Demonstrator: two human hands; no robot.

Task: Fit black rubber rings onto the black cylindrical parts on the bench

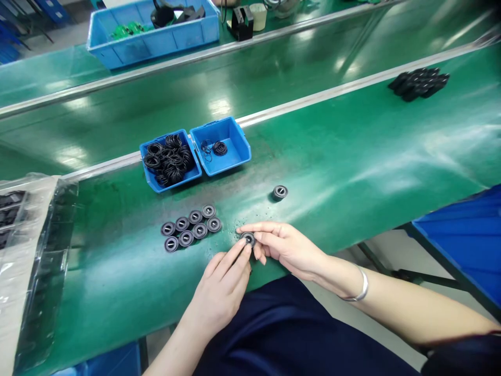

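My right hand (282, 245) pinches a small round black part (248, 239) just above the green table near its front edge. The fingertips of my left hand (225, 284) press against the same part from below. Left of the hands, several identical round black parts (191, 227) lie grouped on the table. One more such part (279, 192) sits alone behind my right hand. Two small blue bins stand further back: the left bin (151, 177) is full of black rubber rings, and the right bin (238, 149) holds only a few rings.
A clear plastic bag with trays (27, 250) lies at the left edge. A pile of black parts (419, 83) sits far right. A metal rail (313, 99) divides the table from a conveyor belt. A big blue crate (152, 39) stands at the back.
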